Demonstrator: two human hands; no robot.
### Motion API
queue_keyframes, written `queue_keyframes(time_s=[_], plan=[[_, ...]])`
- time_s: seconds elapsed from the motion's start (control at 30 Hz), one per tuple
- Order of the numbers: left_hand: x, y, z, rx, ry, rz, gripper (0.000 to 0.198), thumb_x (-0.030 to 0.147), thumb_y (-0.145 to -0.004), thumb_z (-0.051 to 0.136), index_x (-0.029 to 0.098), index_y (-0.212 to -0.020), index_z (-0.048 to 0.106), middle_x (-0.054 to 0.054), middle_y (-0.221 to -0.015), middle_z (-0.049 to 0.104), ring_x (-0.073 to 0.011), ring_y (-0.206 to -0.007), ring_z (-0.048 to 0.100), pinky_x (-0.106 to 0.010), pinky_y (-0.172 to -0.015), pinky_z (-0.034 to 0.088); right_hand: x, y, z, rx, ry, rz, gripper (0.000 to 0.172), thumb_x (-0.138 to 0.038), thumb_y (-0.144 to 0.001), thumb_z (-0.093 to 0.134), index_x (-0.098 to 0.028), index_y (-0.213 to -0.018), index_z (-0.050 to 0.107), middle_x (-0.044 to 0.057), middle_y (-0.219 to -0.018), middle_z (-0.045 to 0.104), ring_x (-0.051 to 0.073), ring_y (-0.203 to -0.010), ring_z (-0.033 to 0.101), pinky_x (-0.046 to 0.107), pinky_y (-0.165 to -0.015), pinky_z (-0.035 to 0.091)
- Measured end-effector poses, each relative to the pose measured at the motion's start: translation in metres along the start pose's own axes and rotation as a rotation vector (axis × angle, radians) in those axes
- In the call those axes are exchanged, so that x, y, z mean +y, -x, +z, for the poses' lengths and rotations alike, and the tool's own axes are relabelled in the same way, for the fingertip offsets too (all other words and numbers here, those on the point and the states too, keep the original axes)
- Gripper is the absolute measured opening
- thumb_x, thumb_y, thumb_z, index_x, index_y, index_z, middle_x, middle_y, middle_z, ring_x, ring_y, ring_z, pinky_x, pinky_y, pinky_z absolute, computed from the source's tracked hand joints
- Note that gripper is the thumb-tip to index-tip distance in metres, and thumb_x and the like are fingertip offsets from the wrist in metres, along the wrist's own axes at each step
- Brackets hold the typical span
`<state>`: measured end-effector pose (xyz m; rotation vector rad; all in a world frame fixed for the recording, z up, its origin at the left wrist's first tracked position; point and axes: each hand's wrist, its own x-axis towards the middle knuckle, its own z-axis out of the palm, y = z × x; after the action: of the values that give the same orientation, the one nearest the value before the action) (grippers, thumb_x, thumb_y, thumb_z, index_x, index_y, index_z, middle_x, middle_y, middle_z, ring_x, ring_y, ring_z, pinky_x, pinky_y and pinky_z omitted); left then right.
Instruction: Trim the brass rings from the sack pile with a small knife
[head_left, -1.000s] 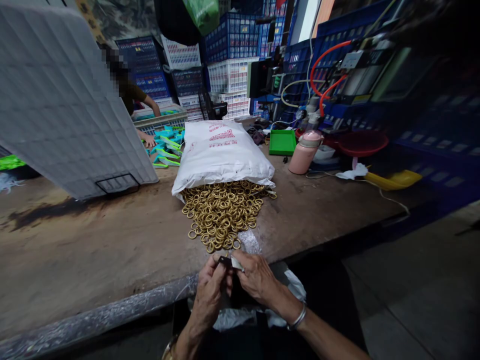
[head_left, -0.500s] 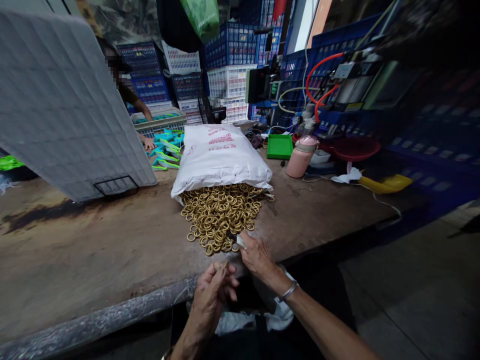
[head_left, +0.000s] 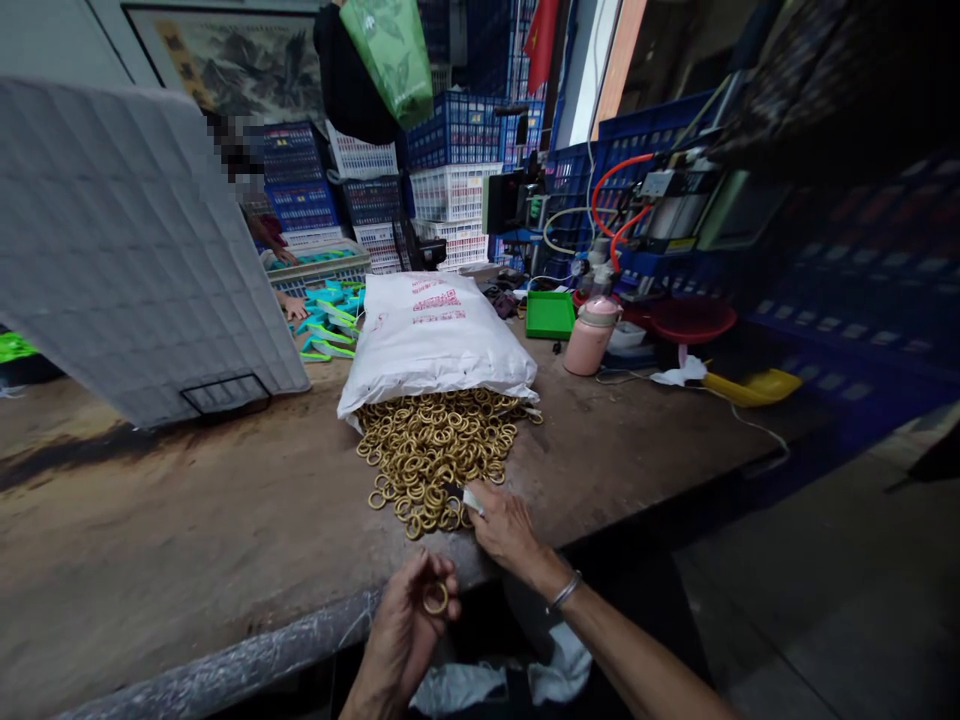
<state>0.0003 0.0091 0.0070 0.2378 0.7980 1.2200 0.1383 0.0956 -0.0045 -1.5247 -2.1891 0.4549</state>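
Head view: left grip holds round gold-coloured ring; right grip pinches small white scrap, ring pile just ahead; keep rim unblocked.

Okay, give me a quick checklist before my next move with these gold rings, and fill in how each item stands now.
1. Left hand has a ring: ok, one shows at the fingers.
2. Right hand has the white piece: ok, it shows at the fingertips.
3. Dark piece beside it firmly held: cannot tell, too small and partly hidden.
4. Ring pile within reach: ok, the right hand is at its near edge.
5. Sack closed: not ok, rings spill from its near end.
6. Pink bottle apart from the pile: ok, standing to its right.
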Motion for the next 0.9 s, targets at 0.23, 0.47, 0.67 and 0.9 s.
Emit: queue_keyframes(time_s=[0.23, 0.47, 0.67, 0.9], plan=[[0.003, -0.01, 0.009, 0.106, -0.357, 0.21, 0.024, 0.036, -0.067, 0.064, 0.017, -0.077, 0.054, 0.004, -0.059, 0.052, -0.0042, -0.039, 0.037, -0.016, -0.036, 0.028, 0.001, 0.005, -0.01, -0.053, -0.541, 0.131, 0.017, -0.026, -0.079, 0.04, -0.018, -0.07, 0.051, -0.002, -0.061, 0.051, 0.01, -0.057, 0.044, 0.02, -0.055, 0.032], [0.002, -0.015, -0.005, 0.052, -0.865, 0.577, 0.026, 0.027, -0.072, 0.059, 0.018, -0.097, 0.063, -0.002, -0.079, 0.062, -0.0143, -0.074, 0.056, -0.024, -0.072, 0.043, -0.012, 0.019, -0.017, -0.304, -0.902, 0.308, 0.014, -0.029, -0.073, 0.047, -0.017, -0.069, 0.053, -0.006, -0.054, 0.048, 0.006, -0.046, 0.037, 0.018, -0.045, 0.026], [0.001, -0.011, -0.005, -0.084, -0.883, 0.522, 0.025, 0.029, -0.077, 0.053, 0.019, -0.096, 0.066, -0.006, -0.093, 0.066, -0.0197, -0.086, 0.058, -0.029, -0.08, 0.043, -0.023, 0.025, -0.017, -0.482, -1.085, 0.431, 0.012, -0.025, -0.069, 0.049, -0.018, -0.079, 0.048, -0.008, -0.051, 0.045, 0.003, -0.037, 0.027, 0.017, -0.037, 0.016], [0.003, -0.006, -0.004, 0.001, -0.962, 0.604, 0.016, 0.024, -0.077, 0.054, 0.019, -0.081, 0.069, -0.001, -0.068, 0.064, -0.0154, -0.067, 0.056, -0.023, -0.066, 0.042, -0.02, 0.028, -0.016, -0.359, -0.921, 0.285, 0.02, -0.036, -0.081, 0.041, -0.018, -0.073, 0.048, -0.006, -0.053, 0.048, 0.005, -0.041, 0.033, 0.018, -0.042, 0.025]])
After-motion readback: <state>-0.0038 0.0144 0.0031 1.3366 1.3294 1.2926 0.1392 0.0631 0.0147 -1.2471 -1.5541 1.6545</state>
